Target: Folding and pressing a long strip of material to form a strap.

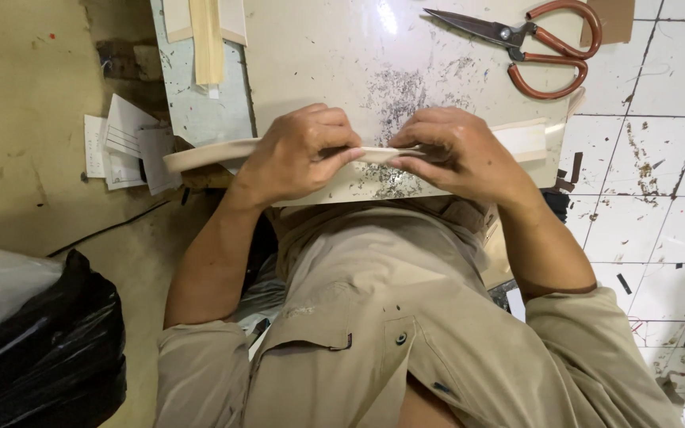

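Observation:
A long, thin, pale wooden strip (200,155) lies across the near edge of a white work board (311,55). My left hand (295,154) is closed around the strip's middle. My right hand (457,154) pinches the same strip just to the right, fingertips almost meeting the left hand's. The strip's right end (525,139) sticks out past my right hand. Dark shavings (394,95) are scattered on the board just beyond my hands.
Large scissors with reddish-brown handles (537,43) lie at the board's far right. More pale wood strips (206,36) rest at the far left. Paper scraps (124,143) and a black plastic bag (41,349) are on the floor to the left; tiled floor (660,158) lies right.

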